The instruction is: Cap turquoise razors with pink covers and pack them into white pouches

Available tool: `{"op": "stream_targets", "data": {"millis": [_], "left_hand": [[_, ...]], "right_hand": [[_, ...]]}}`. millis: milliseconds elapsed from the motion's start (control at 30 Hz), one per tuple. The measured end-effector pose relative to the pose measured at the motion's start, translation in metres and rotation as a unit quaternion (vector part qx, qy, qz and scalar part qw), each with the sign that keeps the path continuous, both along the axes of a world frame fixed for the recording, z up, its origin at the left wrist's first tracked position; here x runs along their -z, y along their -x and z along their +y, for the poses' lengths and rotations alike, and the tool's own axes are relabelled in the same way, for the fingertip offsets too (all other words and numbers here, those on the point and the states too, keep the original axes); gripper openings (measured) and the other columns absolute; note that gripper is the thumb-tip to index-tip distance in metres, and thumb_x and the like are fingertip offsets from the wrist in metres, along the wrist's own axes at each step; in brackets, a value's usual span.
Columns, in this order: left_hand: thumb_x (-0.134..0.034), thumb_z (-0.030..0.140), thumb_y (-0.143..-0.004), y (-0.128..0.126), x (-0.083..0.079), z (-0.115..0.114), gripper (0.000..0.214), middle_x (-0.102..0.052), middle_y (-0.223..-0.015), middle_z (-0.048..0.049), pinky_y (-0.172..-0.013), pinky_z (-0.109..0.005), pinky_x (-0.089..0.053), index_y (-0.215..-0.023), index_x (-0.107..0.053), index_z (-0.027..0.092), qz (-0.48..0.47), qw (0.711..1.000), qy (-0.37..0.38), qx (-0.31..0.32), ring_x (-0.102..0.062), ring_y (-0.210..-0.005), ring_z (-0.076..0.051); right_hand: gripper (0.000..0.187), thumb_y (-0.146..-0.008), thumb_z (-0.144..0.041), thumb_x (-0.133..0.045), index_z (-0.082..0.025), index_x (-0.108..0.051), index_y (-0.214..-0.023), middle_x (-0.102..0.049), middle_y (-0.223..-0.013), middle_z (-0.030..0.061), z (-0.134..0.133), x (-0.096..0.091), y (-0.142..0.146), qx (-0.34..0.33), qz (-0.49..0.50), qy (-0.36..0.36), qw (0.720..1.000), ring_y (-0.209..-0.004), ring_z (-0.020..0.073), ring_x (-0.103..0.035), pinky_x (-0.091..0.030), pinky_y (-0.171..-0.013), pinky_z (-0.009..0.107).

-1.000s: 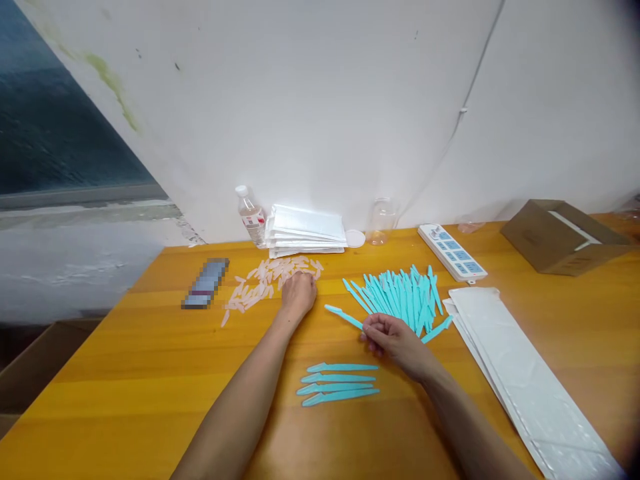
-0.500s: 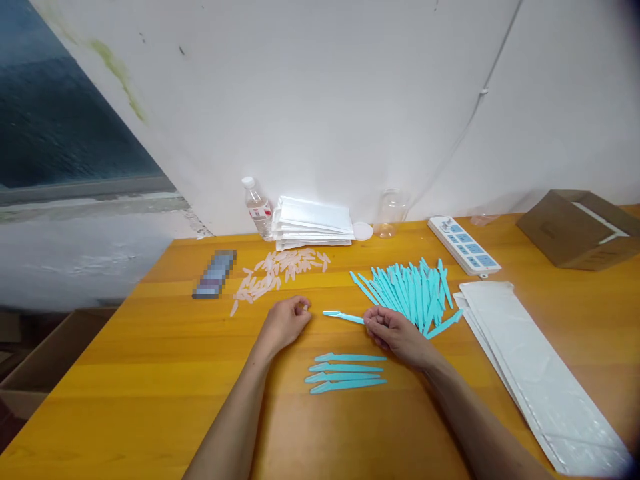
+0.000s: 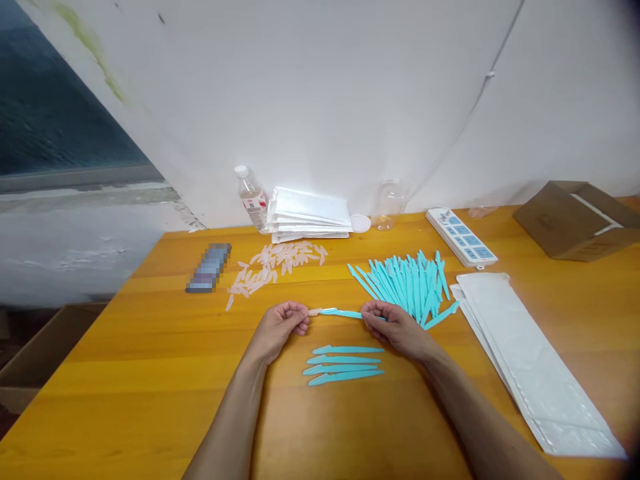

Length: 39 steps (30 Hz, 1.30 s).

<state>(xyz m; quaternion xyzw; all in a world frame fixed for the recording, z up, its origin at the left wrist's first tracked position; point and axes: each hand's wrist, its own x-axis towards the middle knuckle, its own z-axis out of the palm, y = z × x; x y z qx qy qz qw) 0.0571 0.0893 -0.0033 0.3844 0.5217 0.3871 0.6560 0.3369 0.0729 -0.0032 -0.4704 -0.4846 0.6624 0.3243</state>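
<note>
Between finger and thumb, my right hand holds a turquoise eyebrow razor by its handle, blade end pointing left. My left hand is closed on a small translucent pinkish blade cap, which meets the razor's tip; I cannot tell how far it sits over the blade. Below both hands lie several turquoise razors in a row, parallel to each other. A heap of turquoise razors is just beyond my right hand. Loose blade caps are scattered beyond my left hand.
Along the wall stand a bottle, a stack of white packets, a clear jar and a power strip. White plastic bags lie at right, before a cardboard box. A phone lies left.
My left hand's blade cap and the razor's blade end have come together, closing the gap between them. The whole view has shifted slightly.
</note>
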Motion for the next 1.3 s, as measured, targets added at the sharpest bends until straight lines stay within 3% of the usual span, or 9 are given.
{"op": "stream_targets", "data": {"millis": [300, 533, 633, 800, 933, 1200, 1300], "left_hand": [[-0.083, 0.045, -0.072, 0.008, 0.000, -0.001, 0.039, -0.070, -0.074, -0.0026, -0.061, -0.023, -0.049, -0.087, -0.066, 0.013, 0.027, 0.999, -0.029, 0.008, -0.062, -0.062, -0.011], [-0.081, 0.049, -0.073, -0.011, 0.000, -0.006, 0.042, -0.069, -0.077, -0.0046, -0.063, -0.024, -0.049, -0.087, -0.065, 0.013, 0.033, 0.997, -0.033, 0.055, -0.063, -0.064, -0.012], [-0.076, 0.050, -0.076, -0.012, -0.004, -0.008, 0.040, -0.071, -0.079, -0.0057, -0.063, -0.024, -0.048, -0.089, -0.067, 0.013, 0.082, 0.990, -0.036, 0.104, -0.062, -0.065, -0.012], [-0.065, 0.043, -0.085, 0.001, -0.014, -0.014, 0.028, -0.067, -0.071, -0.0004, -0.055, -0.022, -0.035, -0.082, -0.074, 0.016, 0.283, 0.926, -0.126, 0.215, -0.054, -0.061, -0.012], [-0.061, 0.038, -0.084, 0.004, -0.019, -0.018, 0.026, -0.061, -0.064, 0.0013, -0.053, -0.022, -0.033, -0.076, -0.075, 0.018, 0.351, 0.886, -0.181, 0.243, -0.050, -0.058, -0.012], [-0.065, 0.042, -0.083, 0.001, -0.019, -0.018, 0.026, -0.065, -0.068, -0.0006, -0.054, -0.023, -0.036, -0.079, -0.078, 0.019, 0.334, 0.889, -0.186, 0.253, -0.052, -0.059, -0.013], [-0.062, 0.047, -0.085, 0.008, -0.019, -0.015, 0.033, -0.065, -0.066, -0.0002, -0.054, -0.023, -0.036, -0.084, -0.078, 0.018, 0.322, 0.898, -0.179, 0.241, -0.052, -0.059, -0.013]], "right_hand": [[0.041, -0.084, -0.061, -0.065, -0.021, -0.056, -0.087, -0.048, -0.067, -0.0053, -0.001, -0.006, 0.000, -0.003, -0.018, -0.003, 1.000, -0.055, 0.0094, -0.038, -0.028, -0.053, 0.024], [0.039, -0.084, -0.059, -0.065, -0.020, -0.060, -0.088, -0.051, -0.067, -0.0041, -0.001, -0.004, 0.001, -0.007, -0.031, -0.013, 0.999, -0.055, 0.0093, -0.040, -0.030, -0.051, 0.023], [0.035, -0.085, -0.055, -0.064, -0.020, -0.065, -0.088, -0.057, -0.069, -0.0022, -0.002, -0.004, 0.002, -0.005, -0.082, -0.041, 0.996, -0.057, 0.0112, -0.046, -0.035, -0.053, 0.024], [0.022, -0.086, -0.040, -0.065, -0.021, -0.074, -0.080, -0.068, -0.082, 0.0041, -0.009, -0.008, 0.007, -0.038, -0.223, -0.194, 0.954, -0.076, 0.0174, -0.058, -0.044, -0.068, 0.029], [0.020, -0.088, -0.032, -0.062, -0.022, -0.076, -0.078, -0.065, -0.078, 0.0042, -0.014, -0.010, 0.012, -0.085, -0.289, -0.247, 0.921, -0.072, 0.0169, -0.057, -0.041, -0.066, 0.029], [0.017, -0.088, -0.029, -0.063, -0.025, -0.079, -0.086, -0.067, -0.079, 0.0043, -0.018, -0.013, 0.012, -0.137, -0.302, -0.293, 0.897, -0.076, 0.0184, -0.060, -0.042, -0.069, 0.029], [0.022, -0.092, -0.031, -0.059, -0.023, -0.078, -0.084, -0.068, -0.079, 0.0041, -0.017, -0.011, 0.011, -0.104, -0.326, -0.291, 0.893, -0.073, 0.0174, -0.060, -0.042, -0.068, 0.029]]}}
